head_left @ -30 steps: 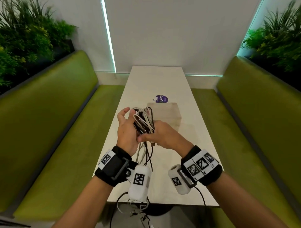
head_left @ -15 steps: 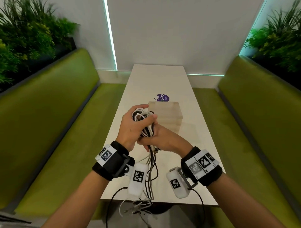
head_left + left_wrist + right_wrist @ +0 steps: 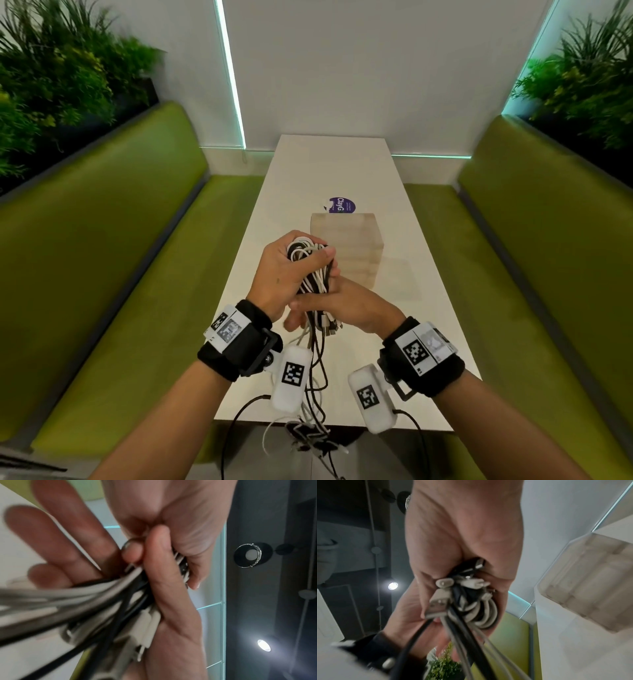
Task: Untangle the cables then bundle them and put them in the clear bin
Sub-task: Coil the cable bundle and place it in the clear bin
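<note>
Closing my left hand [image 3: 279, 270] round the coiled black and white cables [image 3: 310, 265], where a second ago it lay open, I pinch their lower strands with my right hand [image 3: 346, 305], just before the clear bin [image 3: 356, 240], loose ends dangling, so bundling remains unfinished.

I see the bin [image 3: 346, 240] on the table [image 3: 394, 192], sticker [image 3: 342, 205] behind it. Cables [image 3: 311, 270] hang before the bin, benches either side.
</note>
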